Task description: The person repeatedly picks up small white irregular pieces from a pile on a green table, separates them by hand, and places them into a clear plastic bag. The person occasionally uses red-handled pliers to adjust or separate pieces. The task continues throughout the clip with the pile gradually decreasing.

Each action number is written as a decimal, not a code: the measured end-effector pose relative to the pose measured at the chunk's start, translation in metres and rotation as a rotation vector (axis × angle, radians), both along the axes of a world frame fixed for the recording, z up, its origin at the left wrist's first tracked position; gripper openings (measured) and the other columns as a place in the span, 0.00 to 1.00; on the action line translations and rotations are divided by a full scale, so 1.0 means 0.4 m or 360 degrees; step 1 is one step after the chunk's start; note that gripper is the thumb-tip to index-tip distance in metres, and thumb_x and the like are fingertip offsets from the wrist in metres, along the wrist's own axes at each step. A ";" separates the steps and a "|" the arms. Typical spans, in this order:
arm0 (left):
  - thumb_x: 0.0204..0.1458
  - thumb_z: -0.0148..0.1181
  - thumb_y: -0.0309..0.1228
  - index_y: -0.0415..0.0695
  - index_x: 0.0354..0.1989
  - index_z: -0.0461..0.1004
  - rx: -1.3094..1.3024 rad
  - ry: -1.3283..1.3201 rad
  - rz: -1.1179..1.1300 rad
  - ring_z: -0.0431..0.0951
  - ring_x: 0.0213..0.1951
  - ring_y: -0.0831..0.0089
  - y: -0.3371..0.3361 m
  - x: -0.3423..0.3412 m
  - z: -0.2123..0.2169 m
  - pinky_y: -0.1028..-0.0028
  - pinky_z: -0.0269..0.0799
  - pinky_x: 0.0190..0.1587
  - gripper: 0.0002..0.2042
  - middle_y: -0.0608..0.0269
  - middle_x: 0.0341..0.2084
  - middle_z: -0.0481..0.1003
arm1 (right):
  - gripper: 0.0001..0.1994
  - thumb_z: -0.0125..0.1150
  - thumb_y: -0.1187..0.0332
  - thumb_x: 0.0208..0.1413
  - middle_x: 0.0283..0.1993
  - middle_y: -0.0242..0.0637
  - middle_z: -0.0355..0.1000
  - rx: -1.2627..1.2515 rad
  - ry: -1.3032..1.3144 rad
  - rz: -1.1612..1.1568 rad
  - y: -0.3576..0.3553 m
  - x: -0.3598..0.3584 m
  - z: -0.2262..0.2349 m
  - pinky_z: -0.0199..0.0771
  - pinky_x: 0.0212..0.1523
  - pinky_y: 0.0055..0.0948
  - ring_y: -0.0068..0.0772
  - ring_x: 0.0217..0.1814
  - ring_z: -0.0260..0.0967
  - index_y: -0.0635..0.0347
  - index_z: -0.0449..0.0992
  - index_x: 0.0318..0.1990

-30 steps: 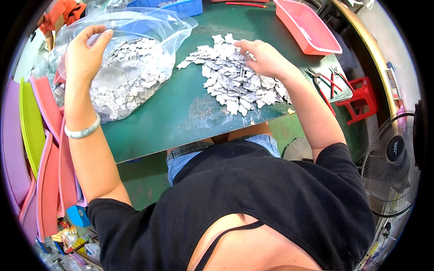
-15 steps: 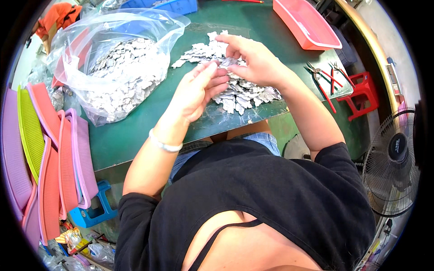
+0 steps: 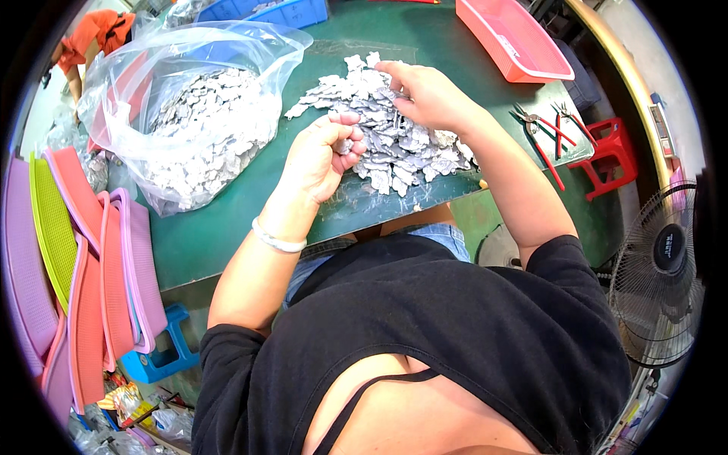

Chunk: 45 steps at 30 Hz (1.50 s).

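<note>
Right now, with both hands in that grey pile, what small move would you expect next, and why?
Probably the left hand lifts clear with the small grey pieces it seems to pinch at the edge of the pile, while the right hand rests on the heap, seemingly steadying it.

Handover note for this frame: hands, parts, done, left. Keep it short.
Left hand: curled shut on a few small grey metal pieces, at the near left edge of the loose pile.
Right hand: resting on top of the pile, fingers pinching pieces; grip unclear.
Pile lies on the green table. The clear plastic bag to its left is open and holds many more of the same pieces.
Red-handled pliers lie untouched to the right; pink tray beyond them.
Done: can't tell from this view.
Left: the whole pile and the bag's contents.
</note>
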<state>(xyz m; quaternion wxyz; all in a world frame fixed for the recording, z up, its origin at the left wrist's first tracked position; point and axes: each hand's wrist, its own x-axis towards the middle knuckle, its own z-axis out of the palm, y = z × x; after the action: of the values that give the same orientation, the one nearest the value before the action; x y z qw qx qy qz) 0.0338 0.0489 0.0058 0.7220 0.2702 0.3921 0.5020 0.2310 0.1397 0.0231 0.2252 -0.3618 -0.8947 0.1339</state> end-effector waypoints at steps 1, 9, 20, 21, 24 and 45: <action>0.50 0.49 0.24 0.34 0.41 0.66 -0.0029 -0.0018 0.0048 0.73 0.31 0.69 0.000 0.006 0.007 0.77 0.71 0.35 0.11 0.57 0.30 0.71 | 0.25 0.56 0.77 0.43 0.35 0.38 0.70 -0.0219 0.0138 0.0034 0.001 0.002 0.001 0.68 0.41 0.27 0.32 0.36 0.69 0.60 0.63 0.53; 0.52 0.47 0.25 0.32 0.41 0.65 -0.0141 -0.0444 0.0080 0.73 0.36 0.64 0.014 0.048 0.036 0.68 0.74 0.42 0.11 0.51 0.35 0.70 | 0.25 0.54 0.76 0.49 0.36 0.36 0.71 -0.1259 0.0777 0.0535 -0.036 -0.011 0.053 0.66 0.42 0.18 0.20 0.38 0.67 0.64 0.58 0.56; 0.53 0.47 0.26 0.36 0.41 0.66 -0.0103 -0.0240 -0.0015 0.66 0.24 0.76 0.011 0.017 0.011 0.82 0.62 0.22 0.10 0.63 0.24 0.67 | 0.22 0.52 0.81 0.41 0.32 0.38 0.69 0.0083 0.0172 0.0128 0.047 -0.023 -0.032 0.68 0.37 0.30 0.36 0.33 0.66 0.58 0.67 0.49; 0.53 0.47 0.27 0.36 0.41 0.66 -0.0097 -0.0193 -0.0005 0.67 0.25 0.76 0.012 0.017 0.011 0.82 0.63 0.22 0.10 0.63 0.24 0.67 | 0.22 0.52 0.81 0.42 0.31 0.36 0.69 0.0049 0.0173 0.0101 0.046 -0.024 -0.029 0.68 0.36 0.28 0.33 0.32 0.66 0.58 0.67 0.49; 0.54 0.46 0.29 0.36 0.41 0.66 -0.0143 -0.0102 0.0044 0.70 0.27 0.74 0.012 0.026 0.018 0.81 0.67 0.24 0.10 0.61 0.26 0.69 | 0.22 0.51 0.83 0.43 0.29 0.31 0.67 -0.0550 0.0368 0.0045 0.034 -0.028 0.003 0.66 0.35 0.23 0.23 0.30 0.64 0.59 0.67 0.50; 0.56 0.46 0.36 0.38 0.37 0.67 -0.0120 -0.0065 0.0075 0.74 0.31 0.68 0.008 0.023 0.016 0.76 0.71 0.26 0.12 0.54 0.31 0.73 | 0.26 0.53 0.82 0.41 0.33 0.35 0.69 -0.0102 0.0156 0.0069 0.061 -0.041 -0.021 0.67 0.41 0.26 0.31 0.35 0.67 0.57 0.64 0.53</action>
<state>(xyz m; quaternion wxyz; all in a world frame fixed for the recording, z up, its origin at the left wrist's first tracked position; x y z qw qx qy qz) 0.0431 0.0520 0.0121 0.7274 0.2232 0.4021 0.5093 0.2145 0.1642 0.0149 0.2542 -0.3424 -0.8854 0.1849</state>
